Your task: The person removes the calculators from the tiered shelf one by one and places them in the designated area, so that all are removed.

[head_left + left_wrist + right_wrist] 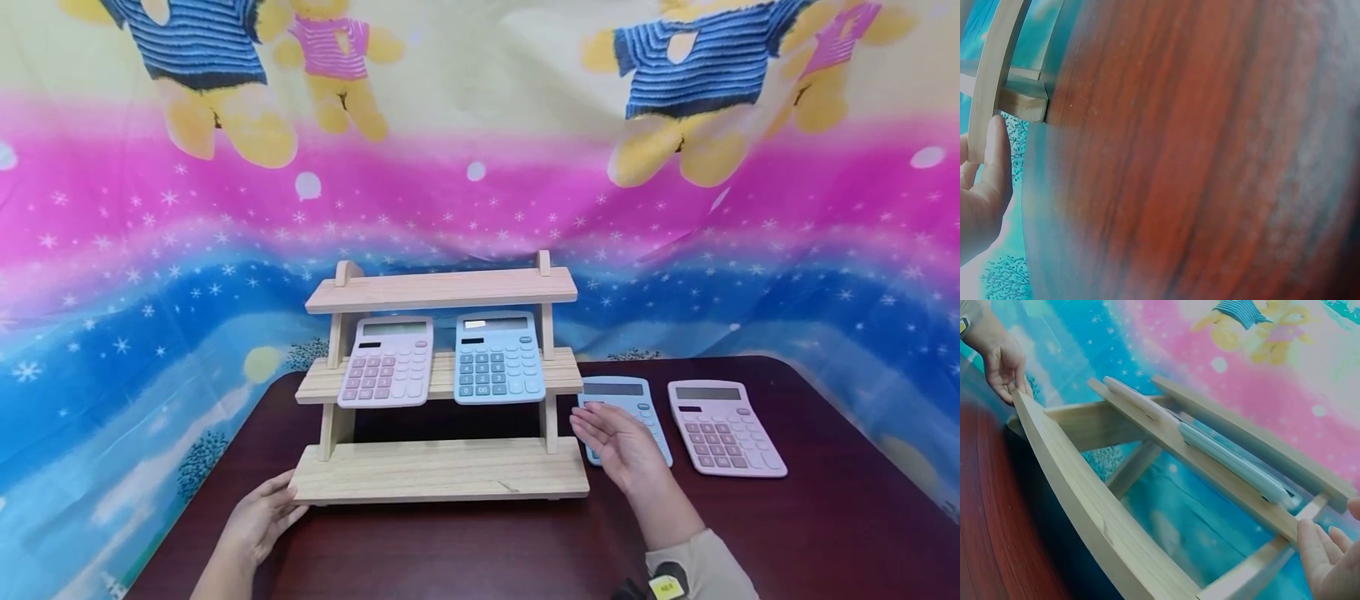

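Note:
A three-tier wooden display shelf (442,473) stands on the table. On its middle tier lean a pink calculator (386,362) and a blue calculator (498,358), side by side. My left hand (258,517) pinches the left end of the bottom board, thumb and fingers on opposite faces, as the left wrist view also shows. My right hand (618,446), fingers nearly straight, is by the shelf's right side. In the right wrist view its fingertips are at the end of the middle board (1235,503); whether they touch is hard to tell.
Right of the shelf, a second blue calculator (656,425), partly hidden behind my right hand, lies on the dark red table (465,550). Beside it lies a second pink calculator (726,429). A printed cloth (480,200) with bears hangs behind the table.

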Demonstrator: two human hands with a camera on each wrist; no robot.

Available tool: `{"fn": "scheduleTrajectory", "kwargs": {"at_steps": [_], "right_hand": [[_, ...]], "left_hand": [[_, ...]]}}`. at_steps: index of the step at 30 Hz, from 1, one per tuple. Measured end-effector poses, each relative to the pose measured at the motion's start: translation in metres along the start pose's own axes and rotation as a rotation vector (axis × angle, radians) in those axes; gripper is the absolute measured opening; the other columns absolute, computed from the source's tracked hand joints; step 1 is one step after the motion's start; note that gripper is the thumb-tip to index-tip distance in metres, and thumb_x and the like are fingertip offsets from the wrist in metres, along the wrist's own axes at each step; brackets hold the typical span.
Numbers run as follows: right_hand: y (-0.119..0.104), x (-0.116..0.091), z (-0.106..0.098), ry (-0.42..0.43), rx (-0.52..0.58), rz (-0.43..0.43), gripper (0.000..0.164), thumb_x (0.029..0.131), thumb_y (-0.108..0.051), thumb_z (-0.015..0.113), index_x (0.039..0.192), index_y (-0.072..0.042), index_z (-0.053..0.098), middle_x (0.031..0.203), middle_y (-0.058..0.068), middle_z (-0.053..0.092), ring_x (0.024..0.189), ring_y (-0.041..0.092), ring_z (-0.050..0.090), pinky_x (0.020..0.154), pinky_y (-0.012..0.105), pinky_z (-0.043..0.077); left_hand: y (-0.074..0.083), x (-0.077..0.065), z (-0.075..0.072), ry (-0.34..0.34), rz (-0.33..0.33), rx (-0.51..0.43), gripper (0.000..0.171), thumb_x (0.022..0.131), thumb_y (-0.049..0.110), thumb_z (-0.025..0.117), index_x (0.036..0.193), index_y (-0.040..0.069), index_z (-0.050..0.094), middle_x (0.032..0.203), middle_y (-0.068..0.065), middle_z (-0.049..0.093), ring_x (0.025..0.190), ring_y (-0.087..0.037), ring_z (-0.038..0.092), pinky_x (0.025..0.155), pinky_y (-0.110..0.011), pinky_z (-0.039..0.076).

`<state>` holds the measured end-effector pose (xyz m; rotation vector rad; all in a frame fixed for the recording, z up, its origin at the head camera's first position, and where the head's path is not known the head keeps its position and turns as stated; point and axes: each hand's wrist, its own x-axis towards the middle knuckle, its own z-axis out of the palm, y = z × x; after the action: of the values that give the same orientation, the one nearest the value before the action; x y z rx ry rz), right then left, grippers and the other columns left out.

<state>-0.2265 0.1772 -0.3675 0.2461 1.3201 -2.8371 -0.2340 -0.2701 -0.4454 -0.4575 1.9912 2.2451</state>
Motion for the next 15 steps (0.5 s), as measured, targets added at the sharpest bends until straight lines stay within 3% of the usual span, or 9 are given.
{"fn": "scheduleTrajectory", "kwargs": {"at_steps": [3, 5, 8, 10, 15], "right_hand": [[0.009, 0.005, 0.001, -0.049, -0.014, -0.032, 0.004, 0.085, -0.004, 0.052, 0.087, -0.002, 0.054, 0.083, 0.011, 0.061, 0.085, 0.022, 0.059, 0.083, 0.032, 0.045], [0.016, 0.012, -0.002, -0.123, 0.004, -0.060, 0.007, 0.083, -0.006, 0.057, 0.087, -0.001, 0.057, 0.084, 0.013, 0.061, 0.086, 0.023, 0.058, 0.081, 0.032, 0.046], [0.022, 0.017, -0.001, -0.160, 0.003, -0.072, 0.007, 0.080, -0.008, 0.061, 0.083, -0.003, 0.061, 0.083, 0.012, 0.062, 0.086, 0.023, 0.058, 0.078, 0.033, 0.047], [0.024, 0.017, 0.005, -0.131, 0.001, -0.053, 0.005, 0.081, -0.006, 0.058, 0.080, -0.005, 0.063, 0.082, 0.012, 0.063, 0.085, 0.023, 0.059, 0.078, 0.033, 0.047], [0.022, 0.011, 0.023, -0.017, -0.008, 0.016, 0.019, 0.086, -0.001, 0.048, 0.074, -0.007, 0.062, 0.079, 0.010, 0.063, 0.082, 0.022, 0.060, 0.080, 0.033, 0.046]], "left_hand": [[-0.002, 0.001, 0.000, 0.005, 0.003, 0.005, 0.058, 0.088, 0.004, 0.047, 0.134, -0.008, 0.015, 0.109, -0.017, 0.048, 0.078, -0.008, 0.056, 0.076, -0.030, 0.048], [-0.002, 0.002, 0.000, 0.009, 0.006, 0.004, 0.057, 0.088, 0.004, 0.047, 0.134, -0.008, 0.016, 0.107, -0.016, 0.048, 0.077, -0.008, 0.056, 0.076, -0.029, 0.048], [-0.002, 0.002, 0.000, 0.013, 0.009, -0.001, 0.057, 0.087, 0.003, 0.048, 0.134, -0.008, 0.016, 0.103, -0.013, 0.050, 0.077, -0.008, 0.056, 0.076, -0.029, 0.048], [-0.002, 0.001, 0.001, 0.014, 0.008, -0.004, 0.057, 0.087, 0.003, 0.047, 0.134, -0.008, 0.017, 0.101, -0.011, 0.051, 0.077, -0.008, 0.056, 0.075, -0.029, 0.048], [0.000, 0.000, 0.001, 0.019, 0.005, -0.010, 0.056, 0.088, 0.002, 0.047, 0.134, -0.008, 0.017, 0.099, -0.010, 0.052, 0.076, -0.008, 0.056, 0.075, -0.029, 0.048]]}}
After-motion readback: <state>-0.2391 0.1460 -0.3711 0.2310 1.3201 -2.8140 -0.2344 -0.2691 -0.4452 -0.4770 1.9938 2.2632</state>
